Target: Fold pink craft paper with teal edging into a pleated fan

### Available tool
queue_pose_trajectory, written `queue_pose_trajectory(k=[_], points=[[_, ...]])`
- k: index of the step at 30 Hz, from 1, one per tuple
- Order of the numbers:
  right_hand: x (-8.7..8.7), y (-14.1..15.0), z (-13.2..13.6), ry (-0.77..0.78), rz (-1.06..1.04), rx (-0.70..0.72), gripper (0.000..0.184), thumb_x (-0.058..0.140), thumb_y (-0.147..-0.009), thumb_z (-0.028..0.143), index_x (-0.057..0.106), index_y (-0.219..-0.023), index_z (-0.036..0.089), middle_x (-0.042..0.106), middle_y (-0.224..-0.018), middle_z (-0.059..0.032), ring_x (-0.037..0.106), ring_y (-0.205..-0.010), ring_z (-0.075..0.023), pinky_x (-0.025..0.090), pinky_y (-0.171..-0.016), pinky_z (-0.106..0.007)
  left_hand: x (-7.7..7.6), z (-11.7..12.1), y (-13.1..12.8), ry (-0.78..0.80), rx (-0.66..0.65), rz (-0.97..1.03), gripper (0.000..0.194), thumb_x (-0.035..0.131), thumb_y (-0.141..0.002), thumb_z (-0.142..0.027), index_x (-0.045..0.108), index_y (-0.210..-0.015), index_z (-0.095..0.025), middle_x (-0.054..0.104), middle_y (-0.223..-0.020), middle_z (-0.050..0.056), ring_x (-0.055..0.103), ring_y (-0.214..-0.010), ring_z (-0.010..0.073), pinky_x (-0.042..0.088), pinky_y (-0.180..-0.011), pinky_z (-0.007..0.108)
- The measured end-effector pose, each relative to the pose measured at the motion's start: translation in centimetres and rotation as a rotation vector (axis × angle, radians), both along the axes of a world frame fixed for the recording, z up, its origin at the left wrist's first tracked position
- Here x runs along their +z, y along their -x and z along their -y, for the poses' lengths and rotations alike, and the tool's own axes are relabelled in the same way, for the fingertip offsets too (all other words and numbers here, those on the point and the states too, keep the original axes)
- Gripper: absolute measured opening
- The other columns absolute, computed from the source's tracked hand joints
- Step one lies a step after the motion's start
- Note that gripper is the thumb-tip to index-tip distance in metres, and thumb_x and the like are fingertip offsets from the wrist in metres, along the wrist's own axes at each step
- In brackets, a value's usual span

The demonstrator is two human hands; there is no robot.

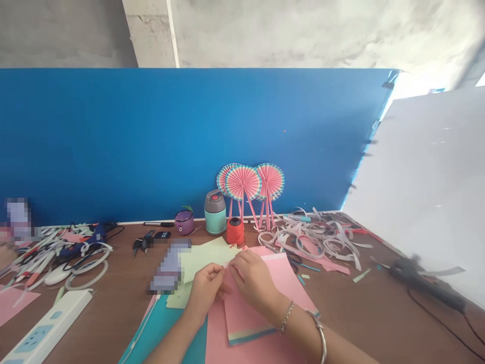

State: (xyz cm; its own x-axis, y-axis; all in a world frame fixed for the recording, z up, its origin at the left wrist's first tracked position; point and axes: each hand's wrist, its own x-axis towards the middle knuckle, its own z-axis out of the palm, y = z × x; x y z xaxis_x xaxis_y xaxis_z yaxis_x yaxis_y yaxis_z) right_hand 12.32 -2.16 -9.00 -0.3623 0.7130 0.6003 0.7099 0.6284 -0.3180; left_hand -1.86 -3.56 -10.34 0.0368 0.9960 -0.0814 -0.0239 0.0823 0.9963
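A pink sheet of paper (250, 323) with a yellow and blue striped lower edge and a white strip along its top lies in front of me. My left hand (206, 289) has its fingers pinched together at the sheet's upper left corner. Against the same corner, my right hand (253, 279) bends its fingers over the paper and meets the left fingertips. Exactly what is between the fingertips is hidden. Beneath are a larger pink sheet (220, 349), a teal sheet (161, 333) and pale green papers (195, 258).
Pink folding fans (243, 183) lean on the blue partition (151, 141). Before them stand a teal jar (215, 220), a red container (235, 231) and a purple cup (184, 222). Paper strips (322, 240) pile at right, near a black corded tool (420, 280). A power strip (49, 328) lies left.
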Motion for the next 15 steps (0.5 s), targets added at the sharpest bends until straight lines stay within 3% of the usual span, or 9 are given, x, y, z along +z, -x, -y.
queue_pose_trajectory(k=[6, 15], points=[[-1.4, 0.3, -0.3, 0.02, -0.052, 0.033, 0.018, 0.047, -0.081, 0.007, 0.061, -0.074, 0.017, 0.06, -0.073, -0.0045, 0.05, -0.069, -0.0166, 0.037, -0.062, -0.027, -0.6, -0.3, 0.0, -0.034, -0.024, -0.013, 0.024, 0.058, -0.072, -0.041, 0.054, -0.07, -0.018, 0.057, -0.049, -0.003, 0.058, -0.045, 0.0146, 0.043, -0.042, 0.022], [-1.8, -0.1, -0.2, -0.037, 0.025, 0.05, 0.021, 0.043, -0.083, 0.008, 0.057, -0.071, 0.017, 0.058, -0.069, -0.0044, 0.049, -0.067, -0.0172, 0.036, -0.061, -0.027, -0.8, 0.0, 0.1, -0.117, -0.048, -0.136, 0.02, 0.053, -0.077, -0.037, 0.055, -0.07, -0.018, 0.059, -0.048, -0.002, 0.058, -0.044, 0.0156, 0.04, -0.044, 0.022]])
